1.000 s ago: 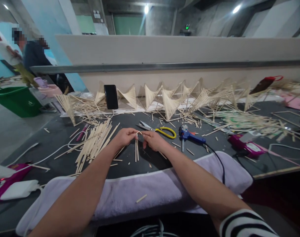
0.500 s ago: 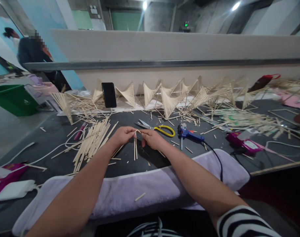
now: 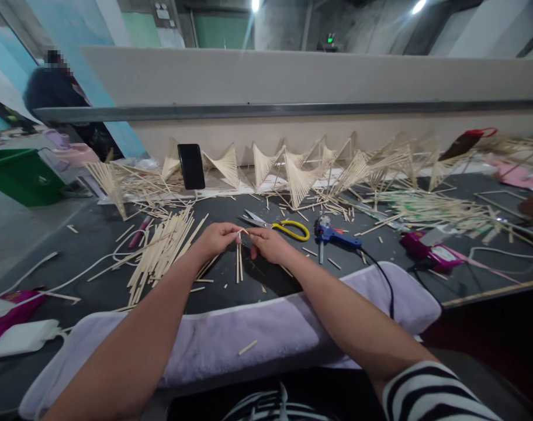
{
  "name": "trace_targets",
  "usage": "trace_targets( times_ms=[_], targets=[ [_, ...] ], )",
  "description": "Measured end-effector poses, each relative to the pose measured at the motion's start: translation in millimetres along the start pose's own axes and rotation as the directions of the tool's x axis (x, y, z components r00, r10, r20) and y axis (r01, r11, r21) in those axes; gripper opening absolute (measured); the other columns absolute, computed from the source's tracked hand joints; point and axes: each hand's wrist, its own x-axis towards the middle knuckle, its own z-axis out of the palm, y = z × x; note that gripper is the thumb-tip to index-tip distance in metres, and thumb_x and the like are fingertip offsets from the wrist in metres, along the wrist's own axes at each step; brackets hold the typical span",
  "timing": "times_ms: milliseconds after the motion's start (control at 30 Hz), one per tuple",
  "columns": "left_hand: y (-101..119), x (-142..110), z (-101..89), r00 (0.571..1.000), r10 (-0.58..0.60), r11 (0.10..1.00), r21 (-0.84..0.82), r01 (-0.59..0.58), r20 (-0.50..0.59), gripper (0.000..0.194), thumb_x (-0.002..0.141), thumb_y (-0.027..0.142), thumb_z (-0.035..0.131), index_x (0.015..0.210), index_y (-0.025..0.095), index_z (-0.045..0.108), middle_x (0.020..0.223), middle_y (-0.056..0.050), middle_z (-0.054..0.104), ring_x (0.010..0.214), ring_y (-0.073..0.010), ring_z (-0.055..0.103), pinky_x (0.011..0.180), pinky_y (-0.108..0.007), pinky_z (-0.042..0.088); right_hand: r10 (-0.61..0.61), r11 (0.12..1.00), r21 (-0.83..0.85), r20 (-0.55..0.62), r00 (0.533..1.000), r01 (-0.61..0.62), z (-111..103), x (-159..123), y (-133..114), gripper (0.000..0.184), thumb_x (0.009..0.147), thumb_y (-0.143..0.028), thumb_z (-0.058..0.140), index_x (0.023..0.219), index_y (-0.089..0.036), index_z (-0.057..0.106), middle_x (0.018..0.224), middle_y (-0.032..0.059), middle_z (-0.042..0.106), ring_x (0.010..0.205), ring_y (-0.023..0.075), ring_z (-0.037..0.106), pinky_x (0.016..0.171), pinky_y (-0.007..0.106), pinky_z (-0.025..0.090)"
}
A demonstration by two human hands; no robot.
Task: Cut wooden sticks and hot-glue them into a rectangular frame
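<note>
Wooden sticks (image 3: 244,231) are pinched where their tips meet, between the closed fingers of the left hand (image 3: 217,240) and right hand (image 3: 270,244), over the dark table (image 3: 275,282). Yellow-handled scissors (image 3: 273,225) and a blue glue gun (image 3: 339,236) are laid beyond, rightward.

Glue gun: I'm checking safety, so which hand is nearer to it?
Right. The right hand is left of the glue gun, not touching it; the left hand is farther left.

Pale sticks (image 3: 163,248); lavender cloth (image 3: 266,327); black-and-white striped sleeve (image 3: 428,394).
</note>
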Motion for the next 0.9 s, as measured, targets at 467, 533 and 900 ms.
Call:
trace_targets(
  times_ms=[467, 533, 900],
  targets=[
    [-1.8, 0.7, -1.0, 0.999, 0.045, 0.996, 0.083, -0.045, 0.000, 0.029, 0.076, 0.027, 0.047, 0.092, 0.013, 0.067, 0.070, -0.002, 0.066, 0.049, -0.0069, 0.046, 0.046, -0.017, 0.035, -0.021, 1.000, 0.009, -0.001, 1.000, 0.021, 0.7, 2.4, 4.5, 0.039, 0.088, -0.029, 0.036, 0.119, -0.016, 0.055, 0.050, -0.0014, 0.055, 0.040, 0.0046, 0.035, 0.044, 0.016, 0.026],
    [-2.0, 0.8, -0.9, 0.999, 0.048, 0.996, 0.080, -0.048, 0.002, 0.030, 0.076, 0.027, 0.047, 0.095, 0.014, 0.066, 0.070, -0.001, 0.066, 0.048, -0.0067, 0.045, 0.046, -0.017, 0.035, -0.017, 1.000, 0.012, 0.001, 1.000, 0.017, 0.7, 2.4, 4.5, 0.039, 0.088, -0.030, 0.036, 0.119, -0.016, 0.054, 0.051, -0.0013, 0.055, 0.040, 0.0045, 0.035, 0.044, 0.016, 0.026],
    [-0.8, 0.2, -0.6, 0.999, 0.045, 0.997, 0.066, -0.045, 0.002, 0.028, 0.076, 0.027, 0.047, 0.089, 0.013, 0.067, 0.068, -0.001, 0.066, 0.048, -0.0068, 0.047, 0.046, -0.017, 0.036, 0.016, 1.000, 0.005, 0.020, 1.000, -0.016, -0.7, 0.6, 0.7, 0.039, 0.088, -0.030, 0.035, 0.120, -0.016, 0.052, 0.053, -0.0008, 0.055, 0.039, 0.0035, 0.034, 0.044, 0.016, 0.025]
  ],
)
